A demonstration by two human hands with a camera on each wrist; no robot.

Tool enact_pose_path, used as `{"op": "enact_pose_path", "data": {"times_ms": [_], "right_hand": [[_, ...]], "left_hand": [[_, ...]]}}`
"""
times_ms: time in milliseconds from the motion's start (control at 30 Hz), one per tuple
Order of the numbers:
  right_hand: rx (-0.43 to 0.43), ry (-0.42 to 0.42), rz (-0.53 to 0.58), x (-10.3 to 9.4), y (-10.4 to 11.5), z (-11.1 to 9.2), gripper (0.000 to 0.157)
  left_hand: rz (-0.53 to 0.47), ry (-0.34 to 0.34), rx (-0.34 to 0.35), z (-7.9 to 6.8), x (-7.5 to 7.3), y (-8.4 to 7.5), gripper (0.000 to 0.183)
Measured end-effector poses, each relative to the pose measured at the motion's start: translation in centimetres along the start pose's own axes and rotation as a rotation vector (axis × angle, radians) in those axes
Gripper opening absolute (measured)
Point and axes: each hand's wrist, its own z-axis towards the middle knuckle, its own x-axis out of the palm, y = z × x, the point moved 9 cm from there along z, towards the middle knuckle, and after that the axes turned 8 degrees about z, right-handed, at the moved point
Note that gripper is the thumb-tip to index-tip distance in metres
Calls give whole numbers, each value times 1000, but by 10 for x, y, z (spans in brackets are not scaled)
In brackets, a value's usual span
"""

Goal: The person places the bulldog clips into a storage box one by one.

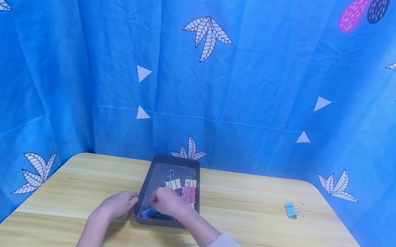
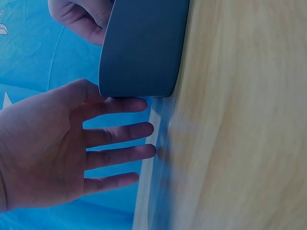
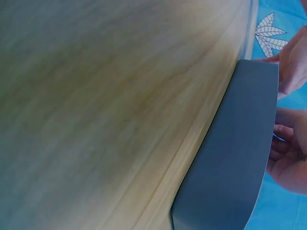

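Note:
A dark grey tray [image 1: 145, 182] holds several binder clips. White clips [image 1: 173, 184] and pink clips [image 1: 188, 194] lie at its right side, and a blue binder clip [image 1: 150, 212] is in the near left corner. My right hand [image 1: 168, 201] reaches over the tray from the right, its curled fingers pinching at the blue clip; their tips are partly hidden. At the tray's left wall is my left hand [image 2: 53, 143], its fingers straight and spread. The index finger touches the tray's outer side, with the thumb at the rim.
A light blue binder clip [image 1: 290, 210] lies alone on the wooden table [image 1: 245, 226] to the right, its wire handles pointing right. A blue patterned curtain [image 1: 261, 86] hangs behind the table and along both sides.

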Motion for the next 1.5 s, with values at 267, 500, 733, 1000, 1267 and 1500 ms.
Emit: {"op": "enact_pose_path", "data": {"times_ms": [267,500,733,1000,1267,1500], "right_hand": [[-19,-21,66,-7,-1,-5,9],[-55,-40,102,-16,-3,-9,11],[-65,-76,108,-30,-6,-16,10],[-82,-129,49,-51,-10,-29,10],[-60,-210,91,-80,-31,-49,6],[-22,-260,94,-96,-57,-66,10]], "left_hand": [[3,-10,10,0,-1,-1,33],[11,-5,13,0,0,-2,34],[-1,4,-4,-1,0,0,39],[-4,10,-28,1,3,4,38],[-21,21,-14,2,3,1,31],[-16,24,-13,1,4,4,38]]}}
